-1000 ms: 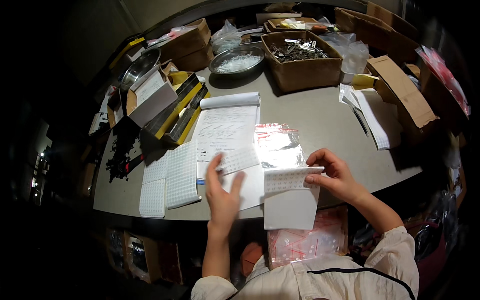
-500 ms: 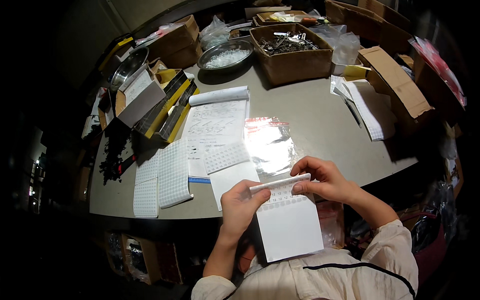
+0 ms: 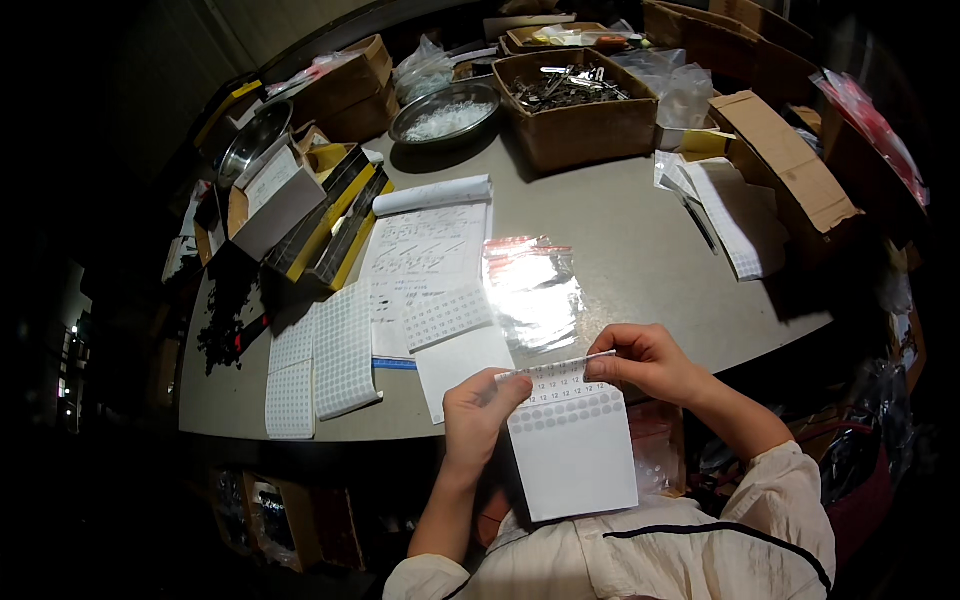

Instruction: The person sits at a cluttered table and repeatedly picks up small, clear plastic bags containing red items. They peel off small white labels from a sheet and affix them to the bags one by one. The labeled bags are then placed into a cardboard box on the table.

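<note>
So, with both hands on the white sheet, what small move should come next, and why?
Perhaps ease one small printed label loose with the right hand: the left hand steadies the white rectangular paper sheet, grey round spots suggest others are missing, and shiny transparent plastic bags lie just beyond.

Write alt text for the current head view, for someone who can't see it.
A person's left hand and right hand pinch the upper edge of a white sheet with rows of small printed marks. On the grey table beyond lie clear plastic bags and a handwritten pad, with a cardboard box of small metal parts farther back.
</note>
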`<state>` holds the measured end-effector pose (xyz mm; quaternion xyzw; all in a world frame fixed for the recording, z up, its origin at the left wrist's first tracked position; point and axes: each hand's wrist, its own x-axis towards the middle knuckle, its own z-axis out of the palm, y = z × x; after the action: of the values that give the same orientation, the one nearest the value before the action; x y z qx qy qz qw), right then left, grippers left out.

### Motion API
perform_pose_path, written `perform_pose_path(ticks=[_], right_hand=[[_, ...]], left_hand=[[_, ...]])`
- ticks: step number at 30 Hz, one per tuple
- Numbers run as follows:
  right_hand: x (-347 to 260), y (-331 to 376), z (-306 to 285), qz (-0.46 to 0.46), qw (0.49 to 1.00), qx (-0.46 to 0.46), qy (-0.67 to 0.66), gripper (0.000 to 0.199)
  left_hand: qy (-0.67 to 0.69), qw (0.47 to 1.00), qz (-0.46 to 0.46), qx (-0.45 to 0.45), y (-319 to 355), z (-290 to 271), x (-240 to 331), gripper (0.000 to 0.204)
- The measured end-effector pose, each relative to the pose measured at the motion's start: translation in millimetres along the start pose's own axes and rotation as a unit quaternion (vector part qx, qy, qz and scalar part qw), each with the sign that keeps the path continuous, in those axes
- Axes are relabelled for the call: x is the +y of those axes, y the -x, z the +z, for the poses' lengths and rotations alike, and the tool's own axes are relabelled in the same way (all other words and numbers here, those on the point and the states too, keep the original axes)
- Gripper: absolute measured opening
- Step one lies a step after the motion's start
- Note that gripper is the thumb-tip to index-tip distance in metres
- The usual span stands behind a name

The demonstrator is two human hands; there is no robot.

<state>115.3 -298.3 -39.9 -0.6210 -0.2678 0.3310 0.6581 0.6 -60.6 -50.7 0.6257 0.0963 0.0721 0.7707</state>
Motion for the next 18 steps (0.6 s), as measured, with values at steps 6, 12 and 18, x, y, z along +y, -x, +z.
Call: perform_pose_path(ticks=[6,12,18], right_hand=[[17.2,-5.6,-11.0,-0.038,0.987,0.021,0.156,0.021],[1.4,-17.4,-5.2,-0.234,0.827,0.057,0.508,0.022],[7.0,-18.6,6.3,-0.231,0.796,0.030,0.560,0.025]], left_hand=[[-0.055,0.998,0.030,0.023,-2.7,-0.1,-7.6,0.015],[-0.253,0.956,0.137,0.049,-6.5,-1.3,-15.7,0.015],[-0.258,0.959,0.107,0.054,-7.5,-0.1,-11.9,0.017]])
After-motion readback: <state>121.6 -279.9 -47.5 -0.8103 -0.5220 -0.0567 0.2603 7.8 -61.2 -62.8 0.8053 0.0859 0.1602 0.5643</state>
